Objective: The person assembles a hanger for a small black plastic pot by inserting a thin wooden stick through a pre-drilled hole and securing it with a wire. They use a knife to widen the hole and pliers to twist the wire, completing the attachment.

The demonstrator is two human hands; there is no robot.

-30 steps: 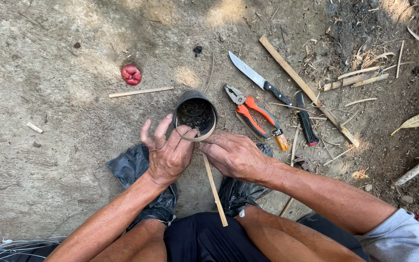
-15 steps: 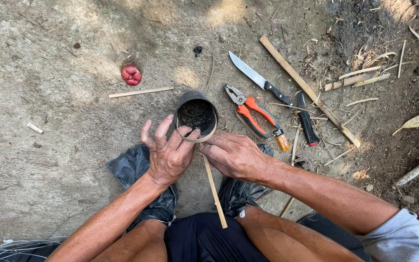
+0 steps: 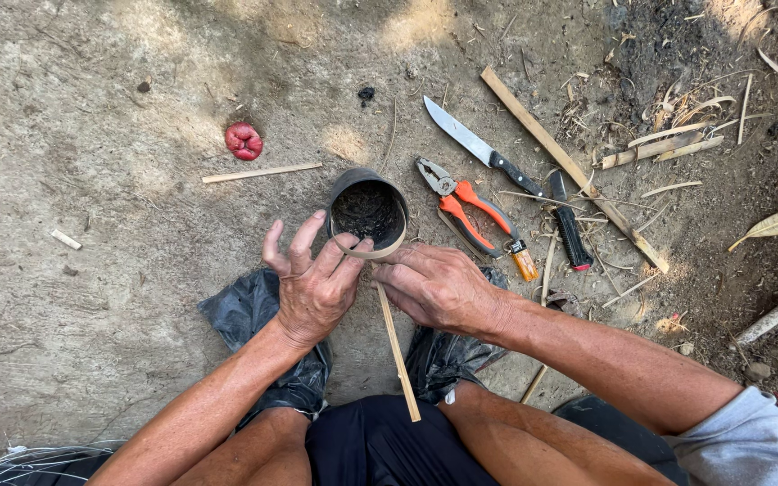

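Note:
A dark round pot (image 3: 366, 209) stands on the dirt ground in front of me, its inside black and charred. A thin bamboo strip (image 3: 396, 337) curves around the pot's near rim and runs back toward my lap. My left hand (image 3: 312, 279) pinches the strip at the rim's near left side, the other fingers spread. My right hand (image 3: 434, 286) grips the strip just right of it, beside the pot.
Right of the pot lie orange-handled pliers (image 3: 465, 204), a knife (image 3: 479, 146), a small orange lighter (image 3: 525, 264), a black-handled tool (image 3: 572, 236) and a long bamboo slat (image 3: 569, 166). A red fruit (image 3: 243, 141) and a short stick (image 3: 261, 172) lie left. Black plastic (image 3: 254, 310) covers my feet.

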